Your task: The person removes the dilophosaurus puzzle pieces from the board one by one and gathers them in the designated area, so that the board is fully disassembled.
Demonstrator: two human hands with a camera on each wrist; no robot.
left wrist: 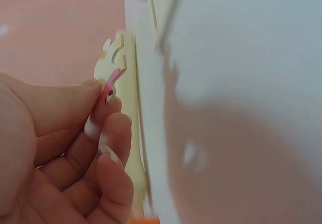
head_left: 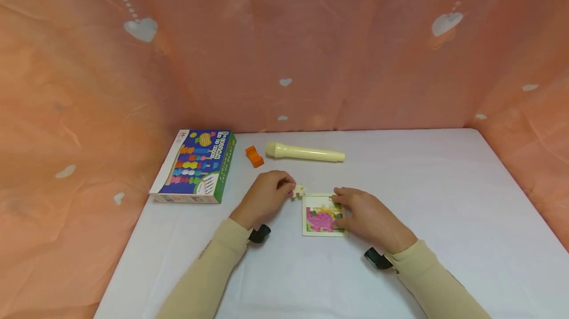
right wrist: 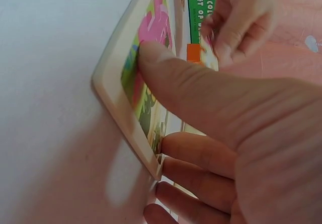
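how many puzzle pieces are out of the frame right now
1: the loose puzzle piece, pinched in the left hand near the puzzle frame's upper left corner in the head view. Others may be hidden.

Box, taken as landmark: lettering noted on several faces. On its green side panel, in the right wrist view, white capitals read "5-COL" and, on the adjoining line, "SET OF B"; both break off by the left hand. Smaller print there: illegible. On the box's top face, in the head view, a white title appears to begin "5-", remainder too blurred; a number at the far left corner appears to be "36". Nearer the person than the box, the left sleeve bears small dark lettering, unreadable
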